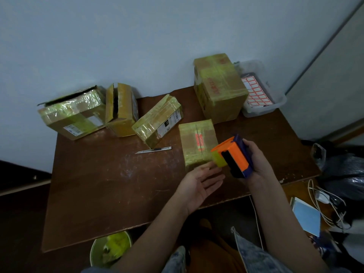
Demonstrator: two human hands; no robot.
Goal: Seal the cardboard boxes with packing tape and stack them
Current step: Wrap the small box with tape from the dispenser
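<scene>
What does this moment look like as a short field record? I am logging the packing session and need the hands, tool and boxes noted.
right hand: grips the tape dispenser
left hand: open, palm up, fingertips at the dispenser's tape end
nearest box: flat on the table, flaps closed
open boxes: two at back left
tilted box: leaning, beside the utility knife
tall box: back right, beside the label bin
stacking: none stacked yet

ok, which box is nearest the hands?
The small flat box just beyond the left hand and the tape dispenser; the other four sit farther back toward the wall.
</scene>
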